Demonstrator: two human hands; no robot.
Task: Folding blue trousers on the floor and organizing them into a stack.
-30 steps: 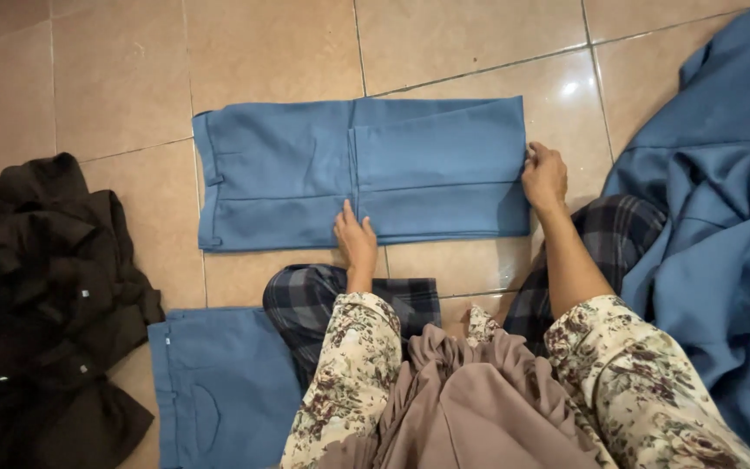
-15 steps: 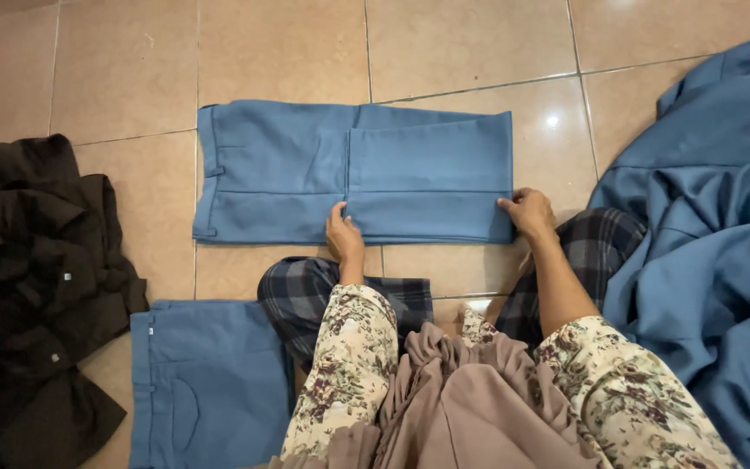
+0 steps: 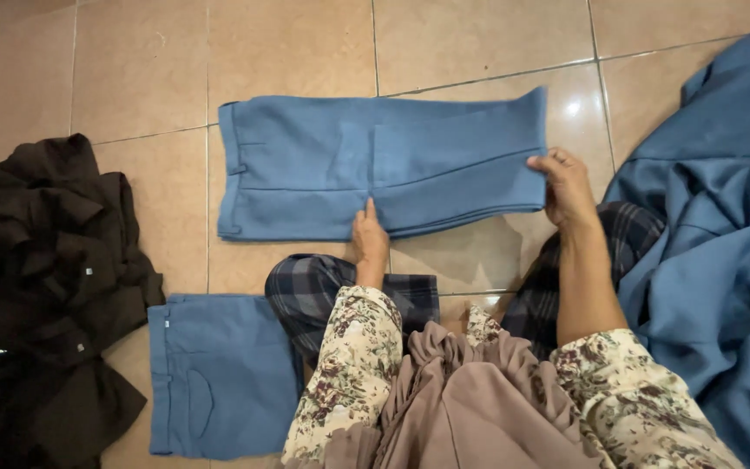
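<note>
Blue trousers (image 3: 323, 165), folded in half, lie flat on the tiled floor in front of me. My left hand (image 3: 370, 239) presses down on their near edge at the middle, fingers flat. My right hand (image 3: 566, 187) grips the right end of the trousers and holds that end lifted off the floor, so the right half rises at an angle.
A second folded blue garment (image 3: 214, 373) lies by my left knee. A heap of black clothes (image 3: 41, 287) fills the left side. A large pile of blue cloth (image 3: 713, 252) lies on the right. Beige floor tiles (image 3: 288, 52) stretch beyond.
My right hand has closed on the right end of the trousers and raised it off the floor. My left hand has stayed pressed at the middle.
</note>
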